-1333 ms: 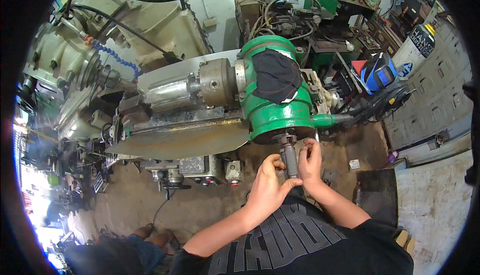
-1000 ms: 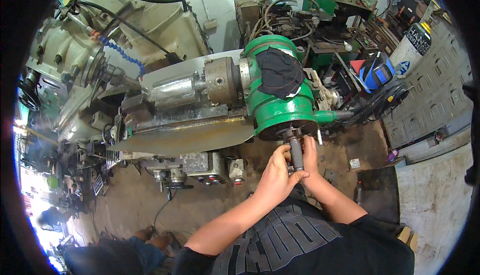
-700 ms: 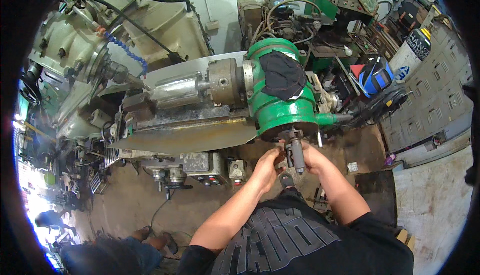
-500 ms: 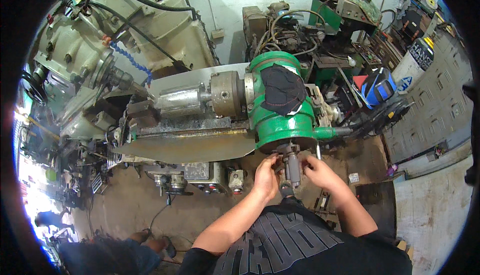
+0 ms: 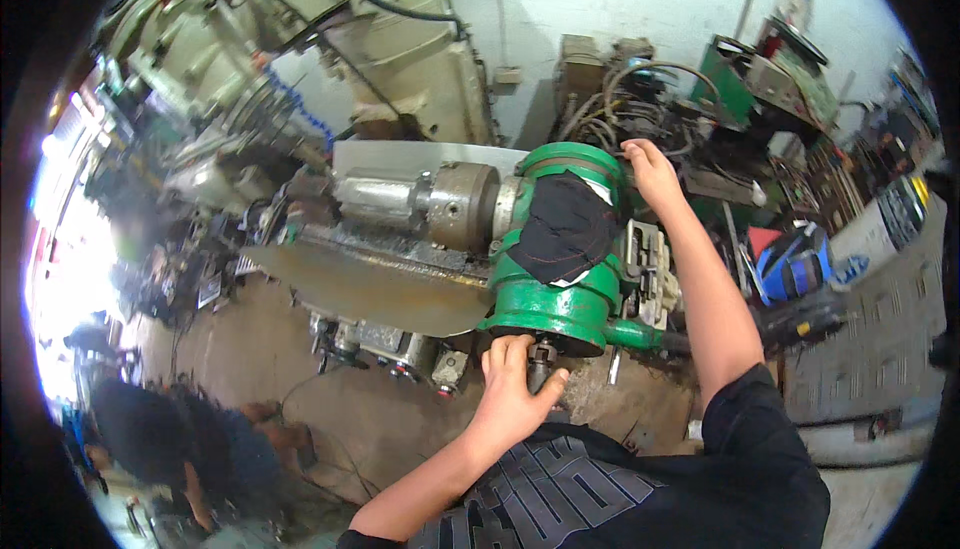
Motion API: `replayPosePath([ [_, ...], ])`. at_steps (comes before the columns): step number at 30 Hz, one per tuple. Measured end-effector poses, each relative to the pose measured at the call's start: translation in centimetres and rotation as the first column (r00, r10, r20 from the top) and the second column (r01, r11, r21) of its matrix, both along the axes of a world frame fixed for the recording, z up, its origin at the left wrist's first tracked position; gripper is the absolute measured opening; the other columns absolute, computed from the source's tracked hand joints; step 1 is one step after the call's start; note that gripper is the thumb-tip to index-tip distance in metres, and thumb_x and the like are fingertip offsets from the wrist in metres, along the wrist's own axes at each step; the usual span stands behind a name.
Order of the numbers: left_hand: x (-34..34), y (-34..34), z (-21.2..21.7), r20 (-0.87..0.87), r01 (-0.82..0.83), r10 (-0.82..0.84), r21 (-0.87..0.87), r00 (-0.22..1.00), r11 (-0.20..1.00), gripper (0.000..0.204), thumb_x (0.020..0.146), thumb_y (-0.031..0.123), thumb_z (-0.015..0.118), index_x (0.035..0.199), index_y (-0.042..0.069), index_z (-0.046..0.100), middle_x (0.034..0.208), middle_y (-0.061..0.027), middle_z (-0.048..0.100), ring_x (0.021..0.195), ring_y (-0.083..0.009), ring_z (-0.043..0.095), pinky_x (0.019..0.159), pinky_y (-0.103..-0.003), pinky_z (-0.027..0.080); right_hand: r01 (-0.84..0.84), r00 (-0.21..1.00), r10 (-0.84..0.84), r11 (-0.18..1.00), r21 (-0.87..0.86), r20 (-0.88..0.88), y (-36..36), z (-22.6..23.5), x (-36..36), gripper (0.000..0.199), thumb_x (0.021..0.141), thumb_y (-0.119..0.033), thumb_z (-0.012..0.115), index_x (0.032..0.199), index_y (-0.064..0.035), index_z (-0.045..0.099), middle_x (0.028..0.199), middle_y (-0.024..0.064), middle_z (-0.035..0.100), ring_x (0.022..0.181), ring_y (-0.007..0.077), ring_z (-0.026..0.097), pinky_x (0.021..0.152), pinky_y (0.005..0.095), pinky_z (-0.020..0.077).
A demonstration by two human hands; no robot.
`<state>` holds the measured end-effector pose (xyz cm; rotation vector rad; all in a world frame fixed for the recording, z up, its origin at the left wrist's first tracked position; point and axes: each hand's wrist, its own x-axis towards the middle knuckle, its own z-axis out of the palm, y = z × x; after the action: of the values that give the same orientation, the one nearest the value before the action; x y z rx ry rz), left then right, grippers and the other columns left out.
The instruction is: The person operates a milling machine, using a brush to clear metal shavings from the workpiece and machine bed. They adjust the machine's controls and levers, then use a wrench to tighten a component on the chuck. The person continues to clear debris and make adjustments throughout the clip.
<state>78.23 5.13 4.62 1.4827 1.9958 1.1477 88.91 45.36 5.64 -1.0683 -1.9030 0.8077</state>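
Observation:
My left hand [image 5: 515, 387] is closed around a grey universal-joint shaft [image 5: 542, 367] that sticks out of the near end of a green cylindrical housing [image 5: 545, 317]. Its thumb lies along the right side of the shaft. At the housing's far right rim is my right hand [image 5: 648, 167], arm stretched out and fingers curled together. What those fingertips hold, if anything, cannot be made out. A black cloth [image 5: 568, 224] is draped over the top of the housing. Left of it, a round steel chuck [image 5: 464, 206] meets a shiny ribbed metal cylinder [image 5: 378, 200].
A curved metal sheet [image 5: 370, 289] spans the machine's near side, above a control box with knobs [image 5: 405, 352]. At the right lie a blue-and-black bag [image 5: 793, 264] and a gas cylinder [image 5: 880, 231]. Another person [image 5: 165, 439] is low at the left, on the brown floor.
My right hand has left the shaft and moved away from me to the housing's far rim. My left hand has closed over the shaft. The whole view has shifted and tilted.

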Motion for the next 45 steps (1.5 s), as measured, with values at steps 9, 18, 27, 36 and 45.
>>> replayPosePath([
  [9, 2.4, -0.2, 0.4, 0.001, -0.224, 0.224, 0.008, 0.975, 0.975, 0.055, 0.092, 0.03, 0.073, 0.133, -0.003, 0.055, 0.13, -0.0214, 0.052, 0.122, -0.0416, 0.049, 0.106, -0.048, 0.043, -0.147, 0.838, 0.162, 0.987, -0.071, 0.521, 8.6, -0.5, -1.9, 0.075, 0.105, -0.06, 0.034, 0.108, 0.0036, 0.073, 0.11, 0.0274, 0.073, 0.108, 0.0419, 0.068, 0.098, 0.0465, 0.0477],
  [18, 3.0, 0.0, 0.9, -0.043, -0.289, 0.297, 0.136, 0.954, 0.948, 0.05, 0.092, 0.03, 0.072, 0.129, -0.002, 0.06, 0.127, -0.0208, 0.057, 0.122, -0.0396, 0.051, 0.105, -0.047, 0.044, -0.015, 0.953, -0.098, 0.931, 0.364, 0.288, 16.0, 1.7, -2.3, 0.047, 0.105, -0.038, 0.039, 0.113, 0.0001, 0.067, 0.094, 0.0183, 0.071, 0.078, 0.0255, 0.062, 0.074, 0.0428, 0.0491],
  [27, 3.0, -0.2, 0.6, -0.103, -0.285, 0.3, 0.138, 0.948, 0.949, 0.051, 0.091, 0.03, 0.074, 0.129, -0.001, 0.06, 0.127, -0.021, 0.057, 0.123, -0.0402, 0.05, 0.107, -0.048, 0.042, -0.16, 0.982, 0.047, 0.732, -0.663, -0.184, 14.5, -2.5, -12.1, 0.041, 0.095, -0.052, 0.05, 0.083, -0.013, 0.054, 0.063, -0.0023, 0.04, 0.052, 0.014, 0.035, 0.051, 0.0342, 0.0294],
  [36, 2.8, 0.0, 0.5, -0.035, -0.272, 0.281, 0.152, 0.959, 0.95, 0.054, 0.089, 0.03, 0.075, 0.127, -0.003, 0.058, 0.128, -0.0217, 0.055, 0.123, -0.0417, 0.048, 0.107, -0.05, 0.042, -0.061, 0.977, -0.071, 0.814, -0.578, -0.202, 17.4, -3.4, -11.5, 0.056, 0.093, -0.065, 0.048, 0.092, -0.0099, 0.06, 0.067, 0.002, 0.047, 0.056, 0.0184, 0.045, 0.049, 0.036, 0.0327],
  [45, 2.7, -0.2, -1.8, 0.049, -0.253, 0.248, 0.191, 0.967, 0.948, 0.067, 0.09, 0.041, 0.073, 0.135, -0.003, 0.051, 0.135, -0.0234, 0.05, 0.13, -0.0434, 0.043, 0.111, -0.053, 0.037, -0.036, 0.998, 0.018, 0.953, 0.301, 0.059, 3.4, 4.4, -10.0, 0.047, 0.102, -0.038, 0.052, 0.121, 0.003, 0.063, 0.116, 0.026, 0.069, 0.11, 0.0412, 0.064, 0.099, 0.0445, 0.0479],
])
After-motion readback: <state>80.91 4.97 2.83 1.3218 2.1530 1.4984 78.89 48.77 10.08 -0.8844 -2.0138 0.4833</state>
